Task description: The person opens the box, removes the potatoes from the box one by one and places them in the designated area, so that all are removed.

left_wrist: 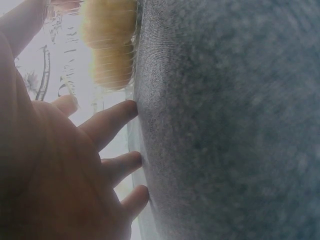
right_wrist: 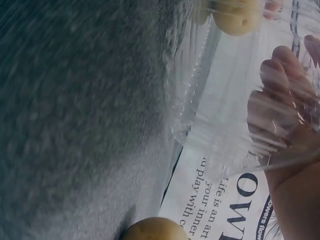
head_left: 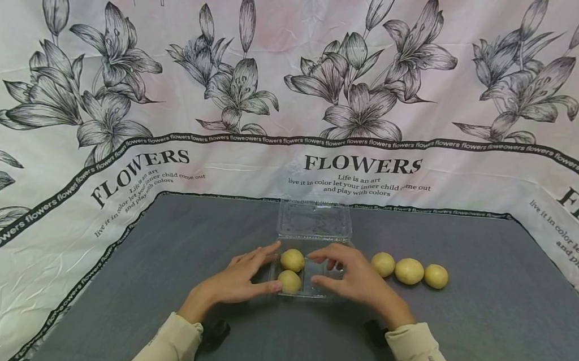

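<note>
A clear plastic clamshell box [head_left: 315, 270] sits on the table with its lid [head_left: 314, 221] raised at the back. Two yellow round fruits lie along its left side, a far one [head_left: 292, 260] and a near one [head_left: 289, 282]. My left hand [head_left: 236, 278] rests against the box's left side, fingers spread, thumb by the near fruit; the left wrist view has its fingertips [left_wrist: 131, 108] at the tabletop. Over the box's right part is my right hand [head_left: 356, 273], fingers bent, thumb apart, nothing visible between them. Clear plastic partly covers that hand [right_wrist: 287, 100] in the right wrist view.
Right of the box, three more yellow fruits stand in a row: a left one [head_left: 382, 264], a middle one [head_left: 409, 271] and a right one [head_left: 436, 276]. The grey tabletop [head_left: 276, 344] ends at a flower-printed cloth [head_left: 250, 166] behind and beside it.
</note>
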Available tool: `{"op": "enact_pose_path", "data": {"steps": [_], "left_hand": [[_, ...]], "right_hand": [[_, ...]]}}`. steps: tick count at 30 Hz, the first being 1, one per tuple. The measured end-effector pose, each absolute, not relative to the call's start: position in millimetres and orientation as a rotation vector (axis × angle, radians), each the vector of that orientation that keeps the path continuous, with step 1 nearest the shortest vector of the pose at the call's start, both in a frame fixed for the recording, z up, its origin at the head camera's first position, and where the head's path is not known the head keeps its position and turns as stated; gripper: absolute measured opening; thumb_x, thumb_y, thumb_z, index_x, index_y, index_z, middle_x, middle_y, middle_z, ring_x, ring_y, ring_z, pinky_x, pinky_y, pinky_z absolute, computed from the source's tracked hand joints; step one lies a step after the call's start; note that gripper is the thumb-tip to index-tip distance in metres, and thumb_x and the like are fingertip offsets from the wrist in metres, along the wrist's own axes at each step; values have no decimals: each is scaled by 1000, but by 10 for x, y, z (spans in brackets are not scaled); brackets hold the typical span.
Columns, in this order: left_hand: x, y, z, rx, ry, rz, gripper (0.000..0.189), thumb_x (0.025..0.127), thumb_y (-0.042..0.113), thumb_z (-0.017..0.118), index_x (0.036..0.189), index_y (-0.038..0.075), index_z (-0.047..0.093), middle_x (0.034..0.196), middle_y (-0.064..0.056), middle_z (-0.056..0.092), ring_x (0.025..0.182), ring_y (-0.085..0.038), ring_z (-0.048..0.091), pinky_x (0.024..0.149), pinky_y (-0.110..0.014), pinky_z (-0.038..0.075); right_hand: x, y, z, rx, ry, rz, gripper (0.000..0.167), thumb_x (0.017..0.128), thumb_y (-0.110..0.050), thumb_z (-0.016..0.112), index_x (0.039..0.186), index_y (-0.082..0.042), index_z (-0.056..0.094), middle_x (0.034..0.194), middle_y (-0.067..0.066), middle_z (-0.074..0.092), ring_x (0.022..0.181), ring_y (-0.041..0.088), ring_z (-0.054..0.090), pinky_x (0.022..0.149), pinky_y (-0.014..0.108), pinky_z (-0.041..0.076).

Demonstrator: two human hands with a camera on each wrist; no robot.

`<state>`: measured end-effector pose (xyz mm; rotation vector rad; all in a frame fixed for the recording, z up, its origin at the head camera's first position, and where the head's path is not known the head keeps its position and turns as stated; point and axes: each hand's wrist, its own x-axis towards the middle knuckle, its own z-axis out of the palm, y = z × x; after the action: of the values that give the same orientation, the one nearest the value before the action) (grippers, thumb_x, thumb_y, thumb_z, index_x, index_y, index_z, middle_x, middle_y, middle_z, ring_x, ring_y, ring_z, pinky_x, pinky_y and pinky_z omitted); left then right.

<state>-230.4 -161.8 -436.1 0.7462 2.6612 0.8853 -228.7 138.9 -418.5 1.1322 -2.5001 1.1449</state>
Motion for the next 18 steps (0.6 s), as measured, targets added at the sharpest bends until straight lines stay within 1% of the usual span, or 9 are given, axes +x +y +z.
{"op": "enact_pose_path", "data": {"steps": [2, 5, 8, 11, 14, 18], "left_hand": [[-2304, -1620, -4362, 747, 2661, 885, 89, 96, 65, 57, 165, 32, 12, 163, 1, 41, 159, -31, 15, 122, -66, 12], [-2306, -1621, -4363, 747, 2661, 885, 89, 96, 65, 57, 165, 32, 11, 163, 1, 41, 159, -32, 14, 122, -66, 11], [-2307, -1620, -4362, 744, 2662, 883, 89, 96, 66, 56, 165, 33, 11, 163, 1, 41, 159, -33, 14, 122, -66, 11], [-2308, -1621, -4363, 742, 2665, 879, 89, 96, 66, 56, 165, 34, 11, 162, 2, 41, 159, -33, 14, 122, -66, 11], [-2311, -1621, -4366, 745, 2666, 878, 89, 96, 66, 56, 165, 33, 12, 162, 1, 42, 159, -32, 15, 122, -66, 12], [-2309, -1620, -4364, 749, 2666, 882, 89, 96, 65, 57, 165, 31, 13, 162, 1, 42, 159, -31, 15, 122, -66, 12]], "right_hand": [[-2282, 1373, -4180, 1142, -2507, 1154, 40, 87, -20, 82, 126, -15, 71, 113, 9, 72, 82, 12, 61, 73, 30, 53], [-2280, 1350, -4179, 1159, -2518, 1169, 41, 88, -20, 82, 126, -12, 70, 114, 11, 72, 81, 15, 61, 72, 32, 53], [-2280, 1326, -4179, 1172, -2535, 1179, 42, 88, -19, 81, 127, -9, 70, 113, 11, 72, 81, 18, 62, 72, 35, 54], [-2283, 1302, -4189, 1179, -2557, 1170, 41, 89, -19, 81, 127, -9, 69, 113, 11, 72, 81, 19, 62, 72, 35, 54], [-2284, 1280, -4199, 1184, -2579, 1172, 41, 89, -20, 80, 128, -9, 69, 113, 11, 72, 82, 18, 63, 72, 34, 55], [-2281, 1251, -4202, 1176, -2607, 1186, 41, 90, -21, 80, 128, -10, 69, 112, 11, 71, 83, 14, 63, 73, 34, 56]]}}
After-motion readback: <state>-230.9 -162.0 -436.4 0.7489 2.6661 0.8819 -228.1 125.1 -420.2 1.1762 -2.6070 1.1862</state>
